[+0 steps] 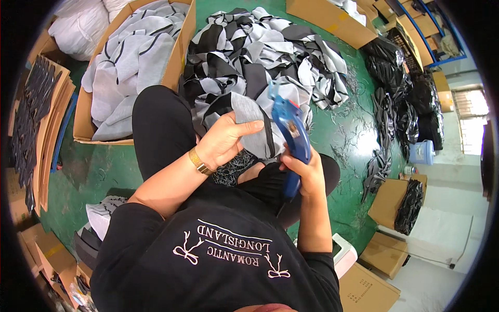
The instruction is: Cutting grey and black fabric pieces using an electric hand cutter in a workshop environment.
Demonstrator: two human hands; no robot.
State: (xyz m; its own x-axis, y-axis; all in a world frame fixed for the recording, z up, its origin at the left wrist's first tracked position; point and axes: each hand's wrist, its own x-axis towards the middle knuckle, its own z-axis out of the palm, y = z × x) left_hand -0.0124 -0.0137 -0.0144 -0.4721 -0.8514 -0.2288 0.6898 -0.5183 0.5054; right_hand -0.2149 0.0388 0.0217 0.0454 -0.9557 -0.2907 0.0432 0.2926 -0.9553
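My left hand (222,141) pinches a grey fabric piece (248,115) with a black stripe, thumb on top. The piece is held up over my crossed legs. My right hand (307,170) is wrapped round the handle of blue electric scissors (292,127). Their head points away from me, just right of the fabric piece; I cannot make out whether the blades touch it. Beyond both hands lies a big heap of grey, black and white fabric pieces (254,49) on the floor.
To the left, a cardboard box (178,62) holds stacked grey pieces with black stripes. Thread scraps (345,127) litter the green floor (332,177) at right. Black plastic bags (387,62), a light blue bucket (422,152) and more cartons (383,255) stand along the right side.
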